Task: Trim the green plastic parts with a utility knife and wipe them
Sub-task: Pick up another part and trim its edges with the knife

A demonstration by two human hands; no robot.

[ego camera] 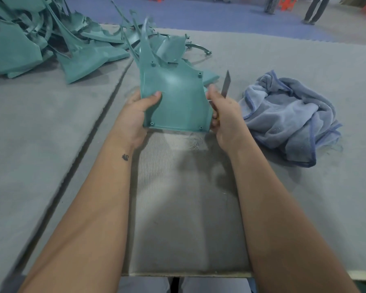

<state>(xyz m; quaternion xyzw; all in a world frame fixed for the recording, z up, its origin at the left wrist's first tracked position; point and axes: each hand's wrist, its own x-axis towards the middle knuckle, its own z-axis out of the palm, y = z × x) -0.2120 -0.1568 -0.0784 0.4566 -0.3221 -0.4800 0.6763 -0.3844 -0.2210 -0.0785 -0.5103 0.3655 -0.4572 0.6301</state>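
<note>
I hold a green plastic part (175,98) upright over the grey table, its inner side with small screw posts facing me and a long curved tip pointing up. My left hand (137,111) grips its left edge, thumb on the face. My right hand (222,111) sits at the part's right edge, fingers curled round a utility knife (226,83) whose grey blade points up and away. The knife's yellow handle is mostly hidden in the fist. A crumpled blue-grey cloth (287,115) lies on the table to the right of that hand.
A heap of green plastic parts (30,39) fills the far left of the grey padded table (304,197), with several more behind the held part. A dark seam runs diagonally across the table on the left. People's legs and orange stools stand on the floor far behind.
</note>
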